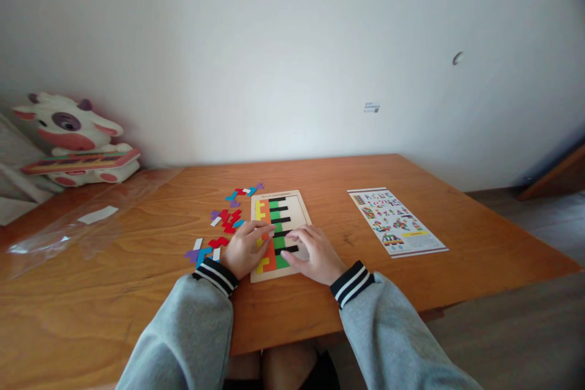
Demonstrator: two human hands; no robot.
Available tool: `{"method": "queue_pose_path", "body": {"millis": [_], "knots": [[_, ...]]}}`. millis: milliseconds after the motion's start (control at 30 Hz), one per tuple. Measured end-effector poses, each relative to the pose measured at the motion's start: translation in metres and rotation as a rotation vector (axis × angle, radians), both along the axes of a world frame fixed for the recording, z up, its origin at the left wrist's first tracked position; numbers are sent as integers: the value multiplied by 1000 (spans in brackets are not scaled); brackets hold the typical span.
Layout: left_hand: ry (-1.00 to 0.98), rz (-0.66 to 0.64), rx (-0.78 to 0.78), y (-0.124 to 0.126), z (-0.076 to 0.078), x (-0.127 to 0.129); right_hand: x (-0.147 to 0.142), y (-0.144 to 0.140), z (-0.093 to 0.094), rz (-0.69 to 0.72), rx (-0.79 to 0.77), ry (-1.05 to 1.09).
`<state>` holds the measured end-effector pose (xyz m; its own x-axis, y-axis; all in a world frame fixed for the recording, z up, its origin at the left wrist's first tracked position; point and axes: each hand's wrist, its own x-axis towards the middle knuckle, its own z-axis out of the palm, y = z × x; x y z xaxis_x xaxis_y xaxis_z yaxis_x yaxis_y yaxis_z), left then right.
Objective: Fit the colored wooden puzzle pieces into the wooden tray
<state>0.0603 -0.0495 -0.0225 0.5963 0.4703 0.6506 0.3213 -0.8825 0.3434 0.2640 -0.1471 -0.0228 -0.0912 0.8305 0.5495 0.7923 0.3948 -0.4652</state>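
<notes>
On wooden table, puzzle tray at centre, L hand and R hand laid flat on black/green pcs, fingers spread, nothing gripped, loose pcs just left of tray, instr. sheet well apart on right.

We see a room lit softly and evenly, as by daylight, bright enough to read colours with ease. The wall glows palest at its middle and greys toward the left and the upper right corner, where the picture darkens into a vignette. A mild sheen lies on the table near its left edge, and the clear plastic sheet there catches small white glints. Shadows are faint and short, soft under our left hand and right hand. The wide lens bends the table's edges and stretches our sleeves. Fine print on the leaflet stays too soft to read.
</notes>
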Motion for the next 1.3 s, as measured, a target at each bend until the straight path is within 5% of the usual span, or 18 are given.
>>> {"method": "queue_pose_path", "body": {"millis": [133,267,667,900,1167,1300], "knots": [[2,-122,-71,-21,5,6,-7,-1,-3,-117,58,140],[-14,-212,-119,-36,9,9,-14,-11,-1,-19,0,260],[-44,-251,-164,-47,6,6,-19,-19,-5,-6,-163,450],[-27,17,-101,-35,0,-4,-12,-17,-15,-139,-174,593],[29,7,-73,-31,-6,-10,-11,-19,-11,-90,-136,230],[152,122,-3,-23,-6,-19,-12,-22,-12,-91,-115,133]]}}
